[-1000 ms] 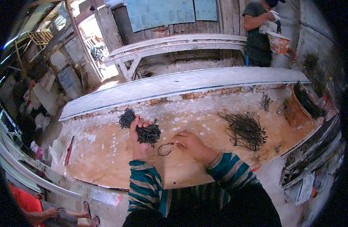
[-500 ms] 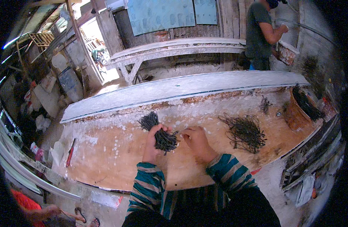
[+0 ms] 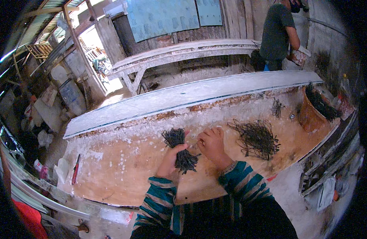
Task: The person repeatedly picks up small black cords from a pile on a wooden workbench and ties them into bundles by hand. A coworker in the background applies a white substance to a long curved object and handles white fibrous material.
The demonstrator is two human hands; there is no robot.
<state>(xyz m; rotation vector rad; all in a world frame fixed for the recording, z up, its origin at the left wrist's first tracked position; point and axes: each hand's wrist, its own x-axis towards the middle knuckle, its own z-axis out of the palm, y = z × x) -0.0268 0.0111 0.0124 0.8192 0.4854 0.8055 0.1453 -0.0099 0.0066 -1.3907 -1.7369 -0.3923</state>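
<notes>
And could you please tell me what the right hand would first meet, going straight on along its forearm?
The right hand would probably meet the long white board, though depth is unclear; it might pass above.

Daylight floods the doorway [image 3: 94, 43] at upper left, burning it nearly white, and glints through gaps below the corrugated roof [image 3: 36, 22]. The long pale board [image 3: 183, 95] reflects brightly; the surface [image 3: 111, 171] is moderately lit, softly shadowed near the hands [image 3: 212, 144]. The left side sinks into gloom. Straight edges bow toward a black, speckled rim, and fine detail looks soft
</notes>
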